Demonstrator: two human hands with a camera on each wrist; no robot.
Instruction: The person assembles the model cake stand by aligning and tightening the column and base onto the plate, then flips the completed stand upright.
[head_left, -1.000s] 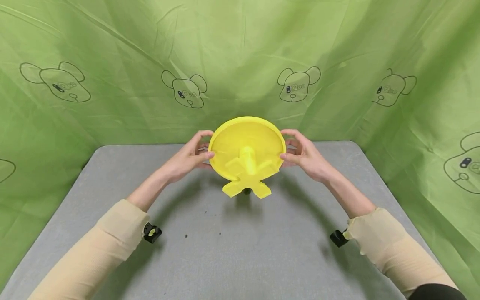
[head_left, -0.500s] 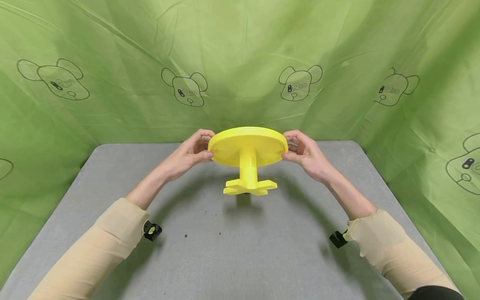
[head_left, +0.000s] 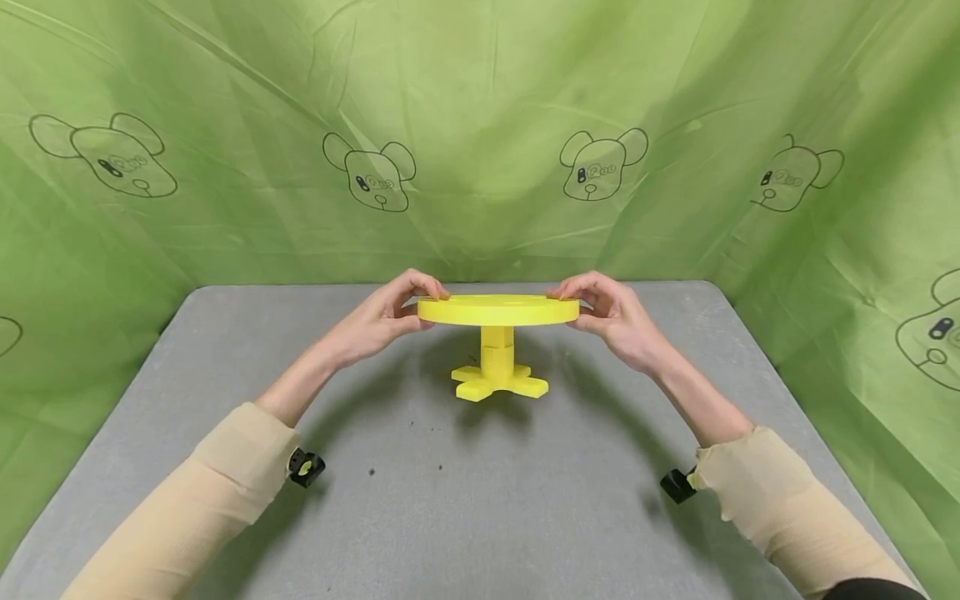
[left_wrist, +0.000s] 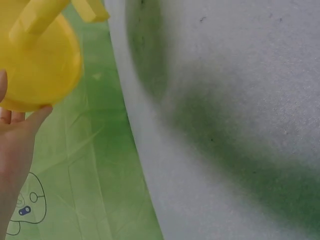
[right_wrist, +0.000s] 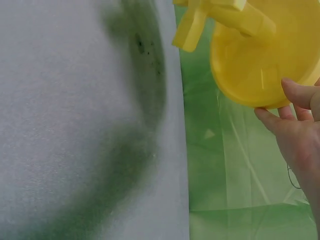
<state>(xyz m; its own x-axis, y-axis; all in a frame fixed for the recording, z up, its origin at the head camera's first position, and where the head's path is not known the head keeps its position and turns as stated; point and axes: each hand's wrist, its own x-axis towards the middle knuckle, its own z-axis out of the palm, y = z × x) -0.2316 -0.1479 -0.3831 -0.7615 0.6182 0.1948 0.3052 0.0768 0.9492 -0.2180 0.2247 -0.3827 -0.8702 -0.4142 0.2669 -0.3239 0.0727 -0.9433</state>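
Note:
Between both hands, a yellow toy pedestal table (head_left: 497,312) hangs upright above the grey tabletop, its shadow below it. It has a round rimmed top, a thick column and a cross-shaped foot. My left hand (head_left: 378,317) grips the left rim, fingertips on the upper side and thumb below. On the opposite rim, my right hand (head_left: 618,321) holds it the same way. The left wrist view catches the underside of the toy table (left_wrist: 45,70) beside the left hand (left_wrist: 17,155). In the right wrist view, the right hand (right_wrist: 300,142) touches the rim of the toy table (right_wrist: 265,70).
The grey tabletop (head_left: 487,517) carries a few small dark specks. Green cloth (head_left: 487,167) printed with bear-head outlines closes off the back and sides. Small black devices sit at the left cuff (head_left: 306,468) and right cuff (head_left: 678,486).
The toy table has tipped from showing its underside to standing level, with its rim edge-on. The foot has swung back under the top. Both hands keep their grip, fingertips now over the rim.

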